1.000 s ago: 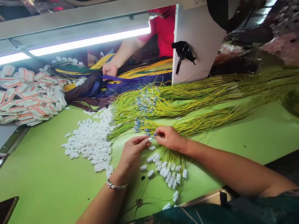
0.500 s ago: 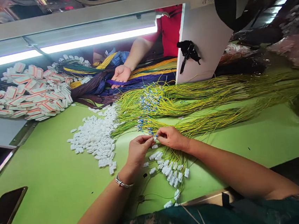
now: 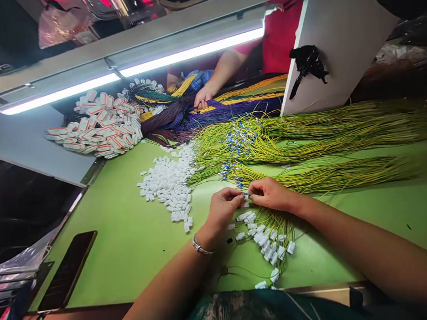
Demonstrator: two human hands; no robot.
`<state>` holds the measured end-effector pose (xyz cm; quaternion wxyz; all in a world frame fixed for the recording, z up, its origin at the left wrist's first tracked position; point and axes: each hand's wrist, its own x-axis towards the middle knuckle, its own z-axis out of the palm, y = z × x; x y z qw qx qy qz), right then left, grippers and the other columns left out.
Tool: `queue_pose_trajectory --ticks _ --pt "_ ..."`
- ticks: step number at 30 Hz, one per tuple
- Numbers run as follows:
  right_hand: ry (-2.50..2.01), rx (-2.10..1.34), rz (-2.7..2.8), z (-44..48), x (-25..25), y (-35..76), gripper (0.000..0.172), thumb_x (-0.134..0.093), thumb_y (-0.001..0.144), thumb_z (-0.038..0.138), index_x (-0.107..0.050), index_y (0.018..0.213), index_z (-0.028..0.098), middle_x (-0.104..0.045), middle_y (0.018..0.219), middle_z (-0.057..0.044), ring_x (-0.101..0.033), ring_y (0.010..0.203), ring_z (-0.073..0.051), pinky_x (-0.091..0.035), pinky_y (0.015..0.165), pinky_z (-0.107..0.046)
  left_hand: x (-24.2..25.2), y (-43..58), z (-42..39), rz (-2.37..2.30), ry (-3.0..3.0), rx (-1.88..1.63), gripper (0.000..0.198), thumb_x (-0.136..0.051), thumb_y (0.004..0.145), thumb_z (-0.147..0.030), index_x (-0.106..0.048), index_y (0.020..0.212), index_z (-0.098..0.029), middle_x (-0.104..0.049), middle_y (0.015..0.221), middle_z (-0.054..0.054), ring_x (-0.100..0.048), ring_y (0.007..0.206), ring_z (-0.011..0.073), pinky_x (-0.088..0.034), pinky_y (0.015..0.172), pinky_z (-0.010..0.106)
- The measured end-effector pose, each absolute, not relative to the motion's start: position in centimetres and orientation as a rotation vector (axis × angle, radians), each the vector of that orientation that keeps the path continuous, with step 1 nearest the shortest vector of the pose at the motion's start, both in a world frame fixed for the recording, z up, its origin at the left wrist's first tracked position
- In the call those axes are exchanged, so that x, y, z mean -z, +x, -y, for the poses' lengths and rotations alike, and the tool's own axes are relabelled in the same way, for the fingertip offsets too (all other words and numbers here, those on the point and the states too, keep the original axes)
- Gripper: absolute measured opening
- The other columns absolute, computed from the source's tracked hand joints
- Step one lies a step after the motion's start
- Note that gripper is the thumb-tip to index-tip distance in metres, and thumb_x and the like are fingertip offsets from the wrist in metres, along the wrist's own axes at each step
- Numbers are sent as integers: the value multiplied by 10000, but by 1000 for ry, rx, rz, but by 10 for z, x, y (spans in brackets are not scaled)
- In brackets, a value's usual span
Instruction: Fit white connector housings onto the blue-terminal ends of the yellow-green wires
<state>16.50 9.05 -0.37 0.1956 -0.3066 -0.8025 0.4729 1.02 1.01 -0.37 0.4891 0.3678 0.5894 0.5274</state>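
My left hand, a bracelet on its wrist, pinches a small white plastic connector between thumb and forefinger. Its fingertips almost meet those of my right hand, which pinches the end of a yellow-green wire with a bluish tip. The fingers hide most of both pieces, so I cannot tell how far they are joined. Just below lies a bunch of wires with white connectors on their ends. Above the hands are loose yellow-green wires with blue tips. A pile of loose white connectors lies to the left.
A phone lies at the left table edge. Behind the wires are a heap of white, red-marked parts, purple cables, and a co-worker's hand. A white panel stands back right, beneath a shelf with a lamp.
The view has swung left, so everything sits further right. My hands keep their pinch at the same spot on the table. The co-worker's open palm has turned over and closed on the cables.
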Motion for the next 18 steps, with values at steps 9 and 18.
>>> queue_pose_trajectory --ticks 9,18 --pt "-917 -1445 1995 -93 8 160 133 -564 684 217 -625 769 135 -585 565 11 -501 523 -101 -398 520 -218 -21 -31 24 -1749 1734 -979 98 -623 736 -221 -721 733 -221 -672 784 79 -586 744 213 -440 722 321" --pt "-932 -1349 1992 -89 9 156 39 -553 623 136 -592 621 139 -527 538 32 -436 509 -73 -348 494 -190 -7 -106 23 -2411 2072 -440 272 -446 822 -214 -717 811 -201 -656 803 112 -559 812 263 -396 731 344"
